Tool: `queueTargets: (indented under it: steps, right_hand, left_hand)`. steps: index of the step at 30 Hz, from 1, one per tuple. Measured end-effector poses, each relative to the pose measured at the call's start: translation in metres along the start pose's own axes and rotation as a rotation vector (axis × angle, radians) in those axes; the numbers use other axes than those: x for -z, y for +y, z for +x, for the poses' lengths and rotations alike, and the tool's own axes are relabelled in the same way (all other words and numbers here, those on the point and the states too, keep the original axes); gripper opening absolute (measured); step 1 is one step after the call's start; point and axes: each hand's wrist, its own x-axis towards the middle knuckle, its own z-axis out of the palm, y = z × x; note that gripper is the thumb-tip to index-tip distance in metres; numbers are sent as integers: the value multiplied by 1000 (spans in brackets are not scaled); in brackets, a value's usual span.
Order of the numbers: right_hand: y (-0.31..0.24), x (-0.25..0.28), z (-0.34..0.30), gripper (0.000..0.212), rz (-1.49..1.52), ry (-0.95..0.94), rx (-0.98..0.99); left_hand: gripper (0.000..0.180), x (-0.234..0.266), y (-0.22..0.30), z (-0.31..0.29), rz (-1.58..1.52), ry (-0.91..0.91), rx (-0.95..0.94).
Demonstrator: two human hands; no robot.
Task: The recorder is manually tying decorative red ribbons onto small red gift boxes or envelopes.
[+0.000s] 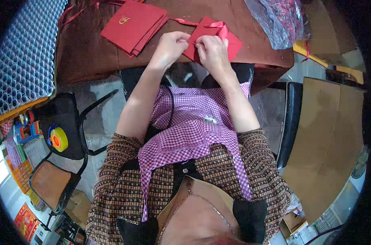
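On the brown-covered table in front of me lies a flat red paper piece (233, 45) with a glossy pink-red ribbon (222, 29) across its far part. My left hand (172, 48) is at its left edge, thumb and forefinger pinched together. Over its middle, my right hand (213, 51) has its fingers curled and the fingertips closed against the paper, close to the left fingertips. Whatever is between the fingers of either hand is too small to make out. Left of my hands rests a stack of red folded paper pieces (132, 25), the top one bearing a gold emblem.
A crinkled clear plastic bag (275, 24) with red contents lies at the table's right. Further left stands a rack of many round tubes (22, 61). A black chair (63, 118) holds yellow tape rolls (58, 139). Large cardboard (320, 143) stands at right.
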Motion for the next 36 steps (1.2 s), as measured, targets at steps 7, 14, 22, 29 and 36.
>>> queueTargets:
  steps: [7, 14, 22, 29, 36]
  right_hand:
    - [0, -1, 0, 8, -69, -14, 18]
    - [-5, 0, 2, 4, -96, 10, 37]
    - [-14, -13, -5, 10, -277, 35, 80]
    - [-13, -22, -4, 8, -161, 134, 35]
    - [-14, -21, -5, 7, -245, 159, 98]
  left_hand:
    - [29, 2, -11, 2, -16, 13, -41]
    - [30, 0, -10, 4, -41, -23, -41]
    - [30, 1, -11, 4, -19, 5, -45]
    - [30, -1, -16, 7, -61, 45, -32]
    - [27, -12, -13, 3, 26, 116, -86]
